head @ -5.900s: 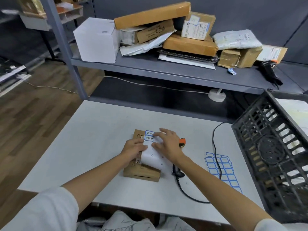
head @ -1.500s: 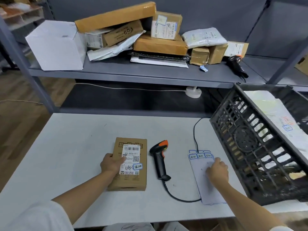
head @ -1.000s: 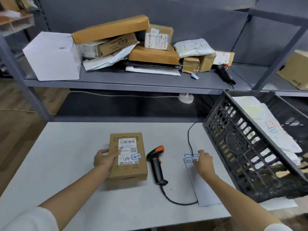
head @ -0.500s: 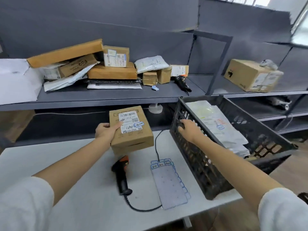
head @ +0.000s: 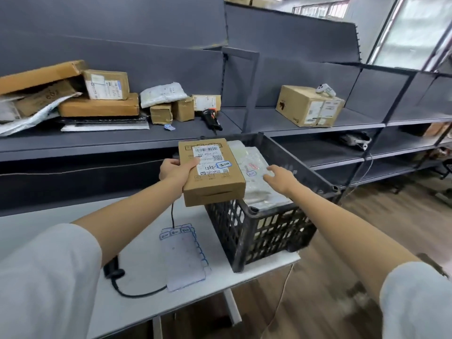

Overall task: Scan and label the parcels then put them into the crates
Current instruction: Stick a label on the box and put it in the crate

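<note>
My left hand (head: 176, 169) grips the cardboard box (head: 210, 172) by its left edge, thumb on top across the white shipping label (head: 210, 159), fingers curled underneath. The box is lifted off the desk (head: 137, 243) and hangs flat over the near left corner of the black crate (head: 259, 231), label side up, with a small blue-edged sticker (head: 223, 164) on the label's right side. My right hand (head: 281, 178) is spread loose, fingers relaxed and holding nothing, hovering over the crate at about three o'clock from the box. Inside the crate lie plastic mailer bags (head: 254, 172), one carrying its own blue-edged sticker.

On the desk at six o'clock from the box lies the sticker sheet (head: 186, 260), mostly peeled, a few blue-edged stickers left along its top. At seven o'clock the black scanner (head: 113, 270) lies partly hidden behind my left arm, its cable (head: 139, 293) curling along the desk.

Up at ten o'clock the shelf (head: 102, 140) carries a pile of parcels (head: 97, 101), with a second scanner (head: 212, 117) just beside them at twelve o'clock. At two o'clock a larger carton (head: 309, 106) sits alone on the next shelf bay
</note>
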### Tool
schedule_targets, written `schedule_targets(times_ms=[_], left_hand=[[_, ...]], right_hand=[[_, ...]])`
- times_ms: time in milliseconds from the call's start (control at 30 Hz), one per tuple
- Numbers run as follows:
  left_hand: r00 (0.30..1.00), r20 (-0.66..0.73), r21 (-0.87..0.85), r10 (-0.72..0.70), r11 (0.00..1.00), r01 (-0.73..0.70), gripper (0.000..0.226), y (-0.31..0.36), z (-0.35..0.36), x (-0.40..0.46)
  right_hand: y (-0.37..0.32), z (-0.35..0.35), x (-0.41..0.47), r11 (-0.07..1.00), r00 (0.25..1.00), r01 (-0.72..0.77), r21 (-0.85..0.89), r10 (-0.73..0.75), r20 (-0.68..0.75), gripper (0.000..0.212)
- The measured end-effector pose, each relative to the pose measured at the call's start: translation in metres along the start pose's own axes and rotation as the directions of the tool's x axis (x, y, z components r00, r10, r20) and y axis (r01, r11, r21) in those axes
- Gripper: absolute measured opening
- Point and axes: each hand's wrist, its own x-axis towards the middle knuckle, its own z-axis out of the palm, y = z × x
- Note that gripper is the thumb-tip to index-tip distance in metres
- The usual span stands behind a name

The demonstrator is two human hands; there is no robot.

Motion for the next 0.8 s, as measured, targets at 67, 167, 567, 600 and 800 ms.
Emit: schedule_targets(times_ms=[67, 167, 567, 600, 800], left_hand=[[1.000, 0.006, 0.010, -0.007, 1.000, 0.007, 0.061, -0.002, 0.018, -0.009], [1.000, 0.016, 0.036, -0.001, 0.999, 0.000, 0.062, -0.002, 0.043, -0.015], [0.996, 0.065, 0.056, 0.060, 0.996, -0.064, 0.056, 0.010, 0.142, 0.031], [0.995, 0.068, 0.055, 0.066, 0.996, -0.070, 0.055, 0.011, 0.149, 0.036], [0.993, 0.075, 0.052, 0.090, 0.994, -0.094, 0.049, 0.013, 0.176, 0.061]], right_hand=[[0.016, -0.006, -0.006, 0.999, 1.000, -0.026, 0.031, 0.025, 0.014, 0.051], [0.035, -0.013, -0.009, 0.998, 0.999, -0.037, 0.044, 0.035, 0.031, 0.051], [0.066, -0.040, 0.047, 0.975, 0.992, -0.126, 0.182, 0.127, 0.008, 0.048], [0.066, -0.041, 0.055, 0.968, 0.991, -0.130, 0.213, 0.132, 0.002, 0.049], [0.061, -0.033, 0.093, 0.863, 0.990, -0.128, 0.489, 0.143, 0.007, 0.043]])
